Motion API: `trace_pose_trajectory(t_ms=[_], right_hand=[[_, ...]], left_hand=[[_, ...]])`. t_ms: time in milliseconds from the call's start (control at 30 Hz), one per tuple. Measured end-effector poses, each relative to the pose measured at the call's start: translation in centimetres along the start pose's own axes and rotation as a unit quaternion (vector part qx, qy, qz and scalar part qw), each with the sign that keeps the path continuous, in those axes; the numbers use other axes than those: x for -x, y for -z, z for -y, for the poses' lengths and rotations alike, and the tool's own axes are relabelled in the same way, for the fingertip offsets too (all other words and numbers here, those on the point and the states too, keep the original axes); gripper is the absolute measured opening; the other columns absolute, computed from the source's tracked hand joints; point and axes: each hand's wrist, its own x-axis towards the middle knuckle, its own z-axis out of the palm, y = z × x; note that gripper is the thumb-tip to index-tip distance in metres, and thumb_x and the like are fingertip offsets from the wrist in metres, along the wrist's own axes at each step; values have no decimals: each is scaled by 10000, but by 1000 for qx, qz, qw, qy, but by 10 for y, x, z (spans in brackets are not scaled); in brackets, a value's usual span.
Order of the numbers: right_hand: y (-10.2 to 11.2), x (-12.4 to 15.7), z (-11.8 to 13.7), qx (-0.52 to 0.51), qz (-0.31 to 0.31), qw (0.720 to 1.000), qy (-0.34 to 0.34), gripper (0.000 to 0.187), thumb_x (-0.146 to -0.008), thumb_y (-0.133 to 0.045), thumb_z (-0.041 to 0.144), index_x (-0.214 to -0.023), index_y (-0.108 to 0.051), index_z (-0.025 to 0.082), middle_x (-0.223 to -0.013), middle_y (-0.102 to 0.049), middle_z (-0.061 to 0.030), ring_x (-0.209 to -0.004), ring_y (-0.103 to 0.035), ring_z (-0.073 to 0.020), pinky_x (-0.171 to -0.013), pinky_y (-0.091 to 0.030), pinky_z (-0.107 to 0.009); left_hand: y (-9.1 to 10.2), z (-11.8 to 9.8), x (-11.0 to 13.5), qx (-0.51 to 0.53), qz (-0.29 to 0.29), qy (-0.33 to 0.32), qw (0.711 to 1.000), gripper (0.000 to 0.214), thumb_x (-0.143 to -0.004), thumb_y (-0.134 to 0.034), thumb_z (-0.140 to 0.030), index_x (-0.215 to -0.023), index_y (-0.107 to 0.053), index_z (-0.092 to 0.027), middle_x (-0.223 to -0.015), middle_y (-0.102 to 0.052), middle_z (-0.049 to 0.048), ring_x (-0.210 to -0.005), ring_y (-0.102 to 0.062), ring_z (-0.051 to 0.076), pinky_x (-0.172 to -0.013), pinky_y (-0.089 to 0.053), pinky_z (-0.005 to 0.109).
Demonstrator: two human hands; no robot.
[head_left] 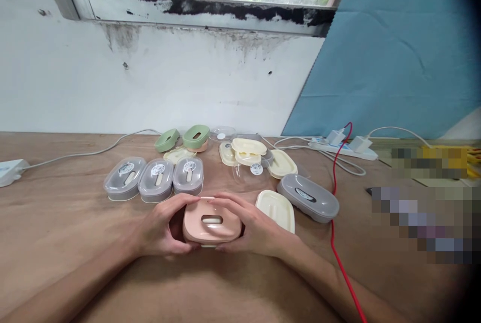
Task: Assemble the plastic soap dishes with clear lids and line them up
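Note:
A pink oval plastic box [221,231] with a slot in its top sits between my hands at the front of the table. My left hand [165,225] curves round its left end, thumb low at the near edge and fingers at the far edge. From the other side, my right hand [255,225] grips the right end in the same way. Cream edges show at the box's far and near sides. Close to my right hand lies a cream oval tray [278,208]. Three grey boxes with clear lids, including a middle one [157,180], stand in a row beyond my left hand.
Farther back are green slotted covers [196,136], stacked cream parts [248,146] and clear lids [221,134]. A larger grey box [308,197] lies at the right, by a red cable [341,263]. A white power strip [347,150] and cables run along the wall.

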Motion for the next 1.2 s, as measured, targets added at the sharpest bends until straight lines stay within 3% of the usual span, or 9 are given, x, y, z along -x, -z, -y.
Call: trace_pose_trajectory(t_ms=[233, 500, 733, 1067, 1200], right_hand=[[-1, -2, 0, 4, -9, 1000, 21, 920, -742, -959, 386, -1543, -516, 289, -1564, -566, -129, -1452, -544, -326, -1199, -471, -475], [-2, -1, -5, -24, 1, 999, -43, 996, -690, -983, 409, -1541, -485, 265, -1550, -565, -141, -1411, -584, -335, -1176, -490, -465], [0, 5, -3, 70, 30, 995, -60, 1179, -649, -994, 420, -1637, -376, 244, -1590, -528, -162, -1409, -572, -366, -1151, -499, -494], [7, 2, -2, 115, 63, 990, -54, 1101, -676, -959, 594, -1572, -495, 154, -1510, -599, -175, -1378, -560, -367, -1143, -493, -506], [6, 2, -2, 129, 58, 989, -52, 1095, -652, -961, 632, -1543, -525, 167, -1464, -635, -156, -1314, -586, -362, -1095, -511, -502]], left_hand=[[2, -1, 1, 4, 1, 8, 1000, 867, -667, -936, -241, -1415, -502, -300, -1391, -673, 52, -1199, -703, 275, -1034, -576, 355], [0, 0, 3, -5, 11, 39, 999, 846, -666, -937, -279, -1390, -500, -294, -1331, -704, 44, -1100, -730, 259, -931, -595, 336], [-3, -5, 2, -22, -3, 11, 1000, 866, -652, -887, -224, -1409, -471, -292, -1352, -671, 61, -1174, -709, 277, -1001, -587, 361], [6, -2, -1, -41, 34, 13, 999, 799, -648, -988, -411, -1315, -573, -268, -1334, -673, 102, -1188, -696, 321, -998, -601, 410], [9, 2, -2, -36, 41, -33, 998, 701, -781, -920, -493, -1338, -571, -250, -1319, -684, 128, -1214, -683, 314, -1039, -588, 421]])
